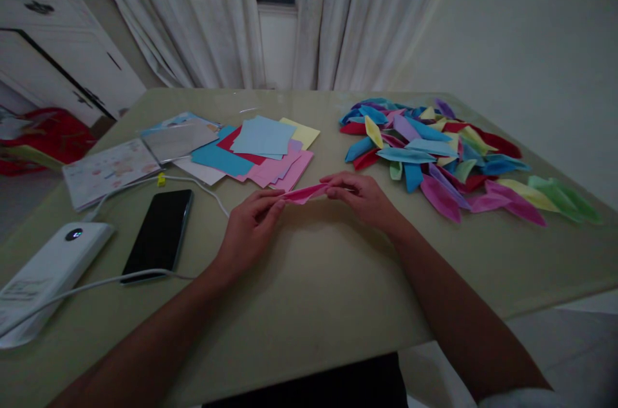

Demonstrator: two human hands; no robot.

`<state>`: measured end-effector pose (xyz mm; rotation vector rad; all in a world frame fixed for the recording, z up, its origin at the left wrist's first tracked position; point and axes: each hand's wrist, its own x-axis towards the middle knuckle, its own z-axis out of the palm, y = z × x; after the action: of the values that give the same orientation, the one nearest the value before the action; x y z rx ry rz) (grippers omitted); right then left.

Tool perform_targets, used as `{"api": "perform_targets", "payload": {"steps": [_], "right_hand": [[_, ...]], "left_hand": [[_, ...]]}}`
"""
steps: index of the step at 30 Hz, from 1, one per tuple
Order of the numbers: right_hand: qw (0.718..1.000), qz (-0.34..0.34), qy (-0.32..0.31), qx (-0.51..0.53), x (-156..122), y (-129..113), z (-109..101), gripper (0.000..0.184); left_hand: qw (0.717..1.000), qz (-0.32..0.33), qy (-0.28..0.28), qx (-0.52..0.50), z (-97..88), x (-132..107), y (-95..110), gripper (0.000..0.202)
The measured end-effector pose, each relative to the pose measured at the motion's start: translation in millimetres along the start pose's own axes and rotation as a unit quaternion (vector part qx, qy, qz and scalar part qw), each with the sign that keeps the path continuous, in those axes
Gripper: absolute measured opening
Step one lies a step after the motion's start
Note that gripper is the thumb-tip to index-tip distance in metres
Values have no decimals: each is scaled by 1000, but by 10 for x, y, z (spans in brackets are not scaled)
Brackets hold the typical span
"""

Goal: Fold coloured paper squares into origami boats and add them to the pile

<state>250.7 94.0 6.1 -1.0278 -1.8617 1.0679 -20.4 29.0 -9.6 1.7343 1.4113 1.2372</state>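
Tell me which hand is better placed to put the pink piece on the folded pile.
Right, probably. The right hand pinches the pink piece at the end nearer the folded pile, which lies on that side; the left hand holds the far end.

Pink paper (305, 193) — black phone (159, 234); white curtains (203, 15)

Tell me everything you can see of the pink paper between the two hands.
The pink paper is a narrow folded strip, thin and matte, lying roughly level and running left to right at mid-table. The left hand pinches its left end and the right hand its right end, with fingertips covering both tips. Whether it rests on the table or hangs just above it cannot be told. Its folds are too small to make out.
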Motion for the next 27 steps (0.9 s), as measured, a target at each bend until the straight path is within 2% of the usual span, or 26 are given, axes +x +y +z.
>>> {"api": "perform_targets", "payload": {"steps": [6, 11, 16, 22, 27], "right_hand": [[999, -6, 38, 8, -20, -85, 32, 19], [998, -11, 34, 42, -21, -115, 67, 20], [998, -35, 42, 6, -20, -147, 84, 21], [995, -69, 68, -3, -40, -177, 104, 15], [991, -100, 88, -15, -71, -235, 141, 13]], "left_hand": [[999, -26, 30, -29, -12, -10, 47, 27], [994, -28, 9, -101, 10, -13, 10, 27], [999, 6, 4, -39, -1, -6, 44, 21], [999, 15, 27, -30, -24, -36, 133, 20], [997, 63, 36, 18, -37, -67, 152, 21]]}}
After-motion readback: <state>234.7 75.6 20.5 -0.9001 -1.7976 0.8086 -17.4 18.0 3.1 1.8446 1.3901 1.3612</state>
